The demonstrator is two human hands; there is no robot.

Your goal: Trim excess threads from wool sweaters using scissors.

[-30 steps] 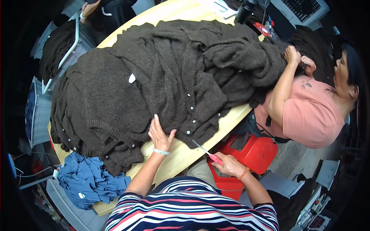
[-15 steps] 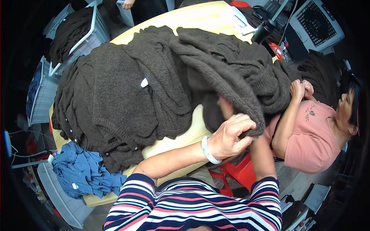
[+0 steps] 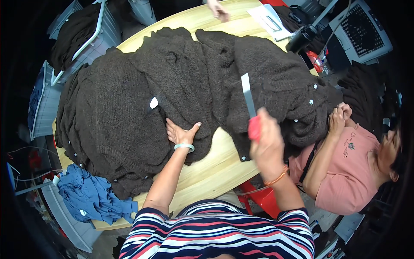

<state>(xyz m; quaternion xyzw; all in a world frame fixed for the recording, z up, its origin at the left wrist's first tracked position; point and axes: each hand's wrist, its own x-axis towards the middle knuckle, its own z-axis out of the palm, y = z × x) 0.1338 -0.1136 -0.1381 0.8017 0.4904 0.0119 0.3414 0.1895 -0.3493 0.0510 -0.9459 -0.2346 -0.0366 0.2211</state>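
Observation:
My left hand (image 3: 180,134) lies flat with fingers spread on the dark brown knitted sweaters (image 3: 125,95) piled at the left of the table. My right hand (image 3: 268,138), partly blurred, is closed on a red-handled tool (image 3: 249,105) with a long flat strip, pale at its tip. Its exact kind is not clear. The strip is over another dark brown knitted sweater (image 3: 280,64) on the right, which has several light buttons along its right side. A small white tag (image 3: 154,102) shows on the left pile.
A wooden table (image 3: 194,181) carries the garments. Blue garments (image 3: 90,194) lie at the near left; a grey crate (image 3: 101,32) of dark clothing stands far left. A co-worker in pink (image 3: 345,170) is at the right; another person's hand (image 3: 219,11) reaches over the far edge beside papers (image 3: 269,21).
My left hand has let go of the lifted sweater part and moved left onto the pile. The right sweater now lies flatter, and the tool in my right hand has come into view.

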